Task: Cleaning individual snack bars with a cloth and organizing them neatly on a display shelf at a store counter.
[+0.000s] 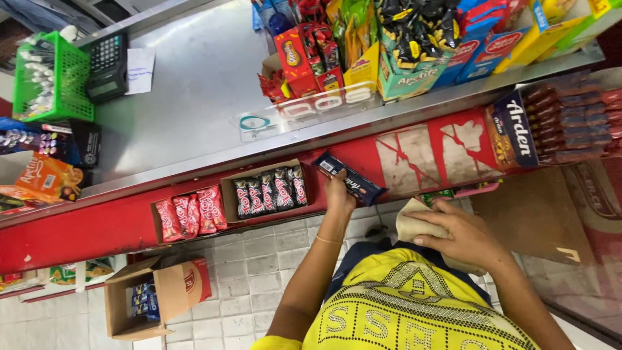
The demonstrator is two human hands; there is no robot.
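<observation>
Yellow short-sleeved shirt [402, 304] with studded pattern, thin wrist bangle [328, 240].

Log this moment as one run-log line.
left hand: holds dark blue snack pack at red shelf | right hand: on beige cloth | beside: box of black-red packs

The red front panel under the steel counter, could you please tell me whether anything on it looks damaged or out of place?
Yes. The red front panel has large worn patches to the right of the dark blue snack packet in the left hand; the red coating has peeled to a pale surface with jagged remnants.
</observation>
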